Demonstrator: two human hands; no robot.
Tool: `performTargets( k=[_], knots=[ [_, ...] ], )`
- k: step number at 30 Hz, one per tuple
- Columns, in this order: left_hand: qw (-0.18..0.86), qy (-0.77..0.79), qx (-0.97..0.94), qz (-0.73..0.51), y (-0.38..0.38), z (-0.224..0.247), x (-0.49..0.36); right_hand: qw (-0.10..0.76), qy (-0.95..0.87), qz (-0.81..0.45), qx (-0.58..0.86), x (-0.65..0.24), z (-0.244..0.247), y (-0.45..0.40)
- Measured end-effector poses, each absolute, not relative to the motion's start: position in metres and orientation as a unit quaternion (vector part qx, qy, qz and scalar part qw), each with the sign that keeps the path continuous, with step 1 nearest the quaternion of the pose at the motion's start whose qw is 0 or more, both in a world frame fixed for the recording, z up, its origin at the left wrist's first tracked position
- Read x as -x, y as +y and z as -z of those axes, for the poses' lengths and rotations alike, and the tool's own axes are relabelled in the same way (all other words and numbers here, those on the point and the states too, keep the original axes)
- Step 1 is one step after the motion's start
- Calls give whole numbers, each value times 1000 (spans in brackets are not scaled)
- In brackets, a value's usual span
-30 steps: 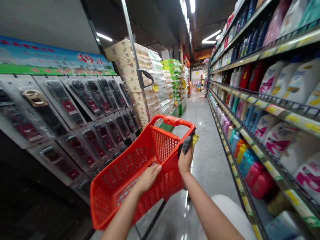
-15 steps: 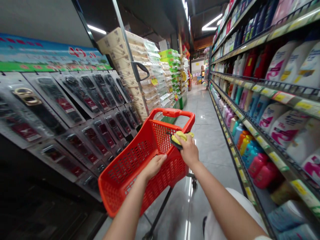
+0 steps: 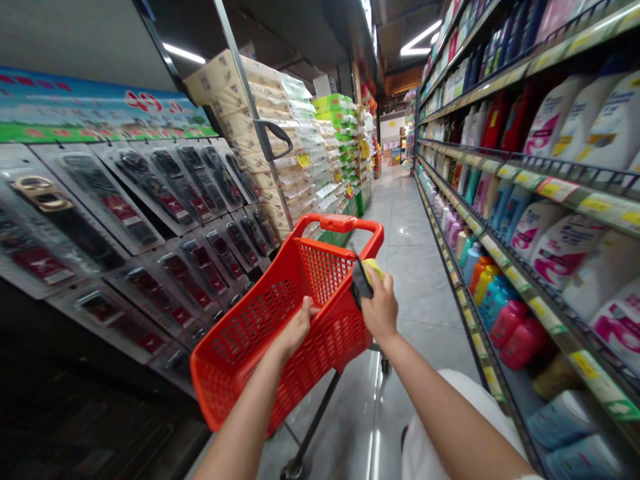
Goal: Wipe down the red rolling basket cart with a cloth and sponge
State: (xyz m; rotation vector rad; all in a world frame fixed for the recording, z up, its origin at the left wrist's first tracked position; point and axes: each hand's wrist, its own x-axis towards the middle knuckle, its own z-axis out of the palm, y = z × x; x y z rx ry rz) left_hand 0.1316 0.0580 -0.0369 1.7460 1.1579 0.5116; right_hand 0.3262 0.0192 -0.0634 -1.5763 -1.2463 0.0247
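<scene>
A red plastic shopping cart (image 3: pixel 320 333) stands tilted across the view in front of me, its perforated basket showing nothing inside. My left hand (image 3: pixel 297 327) is closed over the basket's near side rim, thumb raised and fingertips curled on the rim. Near the handle end, my right hand (image 3: pixel 381 308) is closed around a yellow and black cloth (image 3: pixel 362 283). The dark side of this cloth is turned toward the basket's upper rim; whether it touches the rim I cannot tell. The cart handle (image 3: pixel 340 224) lies just beyond my right hand.
Packaged belts (image 3: pixel 130 193) hang on a rack at left. Behind them rise stacked paper packs (image 3: pixel 280 120) and a metal post with a black grip (image 3: pixel 274 140). Shelves of bottles (image 3: pixel 565 247) line the right. A grey tiled floor (image 3: pixel 400 267) runs down the aisle.
My right hand has turned the cloth so its black side now faces the basket upright. My left hand has shifted slightly along the rim with its thumb lifted. The view has moved a little.
</scene>
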Motion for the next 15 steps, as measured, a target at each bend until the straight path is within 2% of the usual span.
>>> performTargets(
  k=[2, 7, 10, 15],
  knots=[
    [485, 479, -702, -206, 55, 32, -133, 523, -482, -14, 703, -340, 60, 27],
    [501, 485, -688, -203, 56, 32, -137, 393, -554, -25, 734, -334, 62, 32],
    [512, 479, -680, -213, 59, 37, -138, 373, -573, -28, 729, -322, 63, 27],
    [539, 472, -659, -229, 63, 39, -137, 342, -629, -111, 690, -296, 69, 8]
  ],
)
